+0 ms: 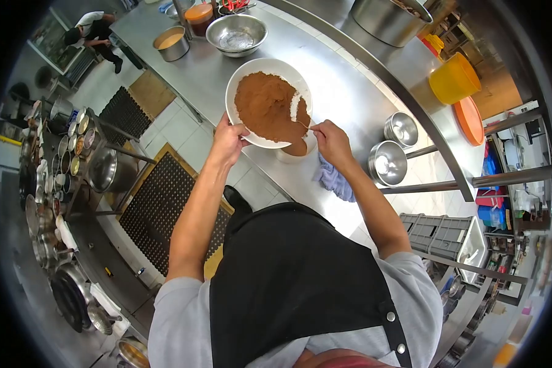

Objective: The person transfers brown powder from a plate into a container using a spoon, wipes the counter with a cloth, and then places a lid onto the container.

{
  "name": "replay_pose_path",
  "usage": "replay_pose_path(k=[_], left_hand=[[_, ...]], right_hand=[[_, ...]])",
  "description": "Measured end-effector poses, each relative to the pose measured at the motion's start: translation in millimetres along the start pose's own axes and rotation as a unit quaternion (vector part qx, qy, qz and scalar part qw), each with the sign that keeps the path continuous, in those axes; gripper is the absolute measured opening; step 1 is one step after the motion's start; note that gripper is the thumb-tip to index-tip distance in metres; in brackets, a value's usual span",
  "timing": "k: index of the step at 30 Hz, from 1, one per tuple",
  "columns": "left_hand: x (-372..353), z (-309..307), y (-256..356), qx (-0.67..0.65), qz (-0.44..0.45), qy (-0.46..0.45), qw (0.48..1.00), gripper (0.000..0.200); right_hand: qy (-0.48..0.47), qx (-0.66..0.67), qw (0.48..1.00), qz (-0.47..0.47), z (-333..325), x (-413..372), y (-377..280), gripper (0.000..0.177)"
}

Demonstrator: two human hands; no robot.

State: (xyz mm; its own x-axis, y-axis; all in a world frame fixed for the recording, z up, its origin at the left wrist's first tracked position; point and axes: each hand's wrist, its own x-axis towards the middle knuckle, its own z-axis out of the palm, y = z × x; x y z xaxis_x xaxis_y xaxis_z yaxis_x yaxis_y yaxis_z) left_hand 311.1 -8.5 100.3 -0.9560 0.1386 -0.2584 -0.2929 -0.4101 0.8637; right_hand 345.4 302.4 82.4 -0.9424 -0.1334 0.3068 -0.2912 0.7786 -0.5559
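My left hand (229,138) is closed on the near left rim of a white bowl (232,101), tilted over the steel table. Reddish-brown powder (265,104) fills much of it, and a strip of bare white wall shows at the right. Between the fingers of my right hand (332,141) is the thin metal handle of a spoon (304,125), its tip at the powder near the bowl's right rim. Some powder hangs over the near right rim, above a white container (286,157) mostly hidden under the bowl. A bluish cloth (334,178) lies just below my right hand.
A steel bowl (237,34) and a pot of orange-yellow contents (172,44) stand farther back. Two steel bowls (388,163) sit at the right. Overhead runs a shelf (432,119) with a yellow container (454,78). A person (95,34) bends at the far left.
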Motion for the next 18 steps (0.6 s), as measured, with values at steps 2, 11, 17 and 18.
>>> replay_pose_path(k=[2, 11, 17, 18], left_hand=[[1.9, -1.2, -3.4, -0.001, -0.003, -0.001, 1.0, 0.081], [4.0, 2.6, -0.8, -0.025, -0.005, -0.003, 1.0, 0.084], [6.2, 4.0, -0.1, -0.024, 0.0, 0.0, 1.0, 0.084], [7.1, 3.4, -0.5, -0.025, -0.001, -0.003, 1.0, 0.084]], right_hand=[[-0.015, 0.007, 1.0, 0.012, -5.9, -7.5, -4.1, 0.017], [0.008, -0.006, 1.0, -0.018, -25.9, 15.5, -0.6, 0.014], [0.002, 0.019, 0.989, -0.145, -4.5, 43.0, -31.1, 0.019], [0.0, 0.005, 0.986, -0.165, -3.2, 45.9, -35.5, 0.022]])
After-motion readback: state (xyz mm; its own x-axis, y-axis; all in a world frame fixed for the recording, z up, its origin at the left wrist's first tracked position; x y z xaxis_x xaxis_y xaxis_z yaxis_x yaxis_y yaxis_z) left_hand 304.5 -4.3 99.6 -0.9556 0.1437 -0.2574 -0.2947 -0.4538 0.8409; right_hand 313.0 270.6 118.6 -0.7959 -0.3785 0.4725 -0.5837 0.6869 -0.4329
